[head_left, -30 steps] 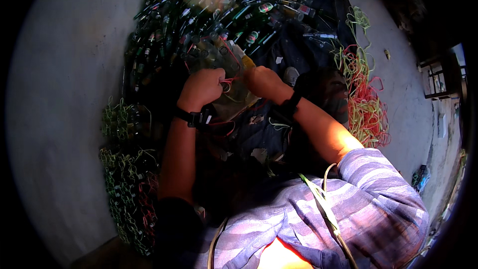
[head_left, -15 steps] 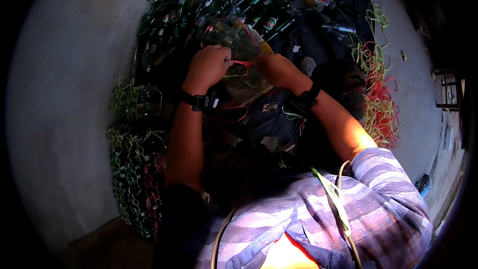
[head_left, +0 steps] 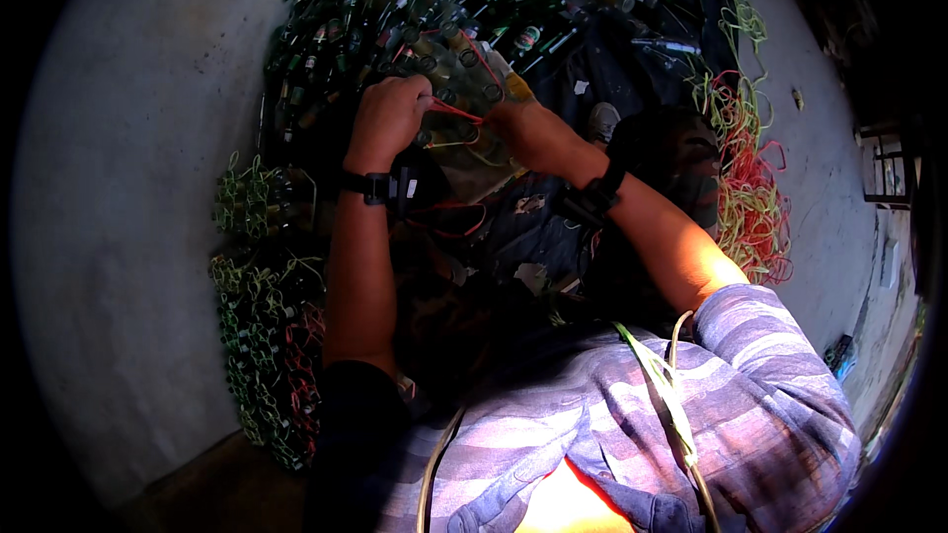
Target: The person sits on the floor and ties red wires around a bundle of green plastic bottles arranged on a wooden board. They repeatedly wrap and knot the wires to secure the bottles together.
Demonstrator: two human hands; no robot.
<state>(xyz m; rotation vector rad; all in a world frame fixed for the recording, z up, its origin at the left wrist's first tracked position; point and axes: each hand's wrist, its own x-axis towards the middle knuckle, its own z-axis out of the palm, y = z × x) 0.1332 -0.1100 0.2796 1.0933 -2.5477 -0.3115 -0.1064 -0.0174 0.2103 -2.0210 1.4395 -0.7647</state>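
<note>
- Two hands: left hand (head_left: 387, 118) and right hand (head_left: 528, 133) pinch one red rubber band (head_left: 456, 113) taut over a small-bottle bundle (head_left: 464, 74).
- Bottle pile (head_left: 444, 0) beyond the bundle, uncountable.
- Loose band heap (head_left: 750, 178) right of the bundle.

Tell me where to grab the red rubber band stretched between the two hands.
Probably pinch the red rubber band at its taut middle span, coming from above: it runs clear between the left hand and right hand, raised over the bundled bottles.

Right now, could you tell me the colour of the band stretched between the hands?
Red, in the head view: the band.
</note>
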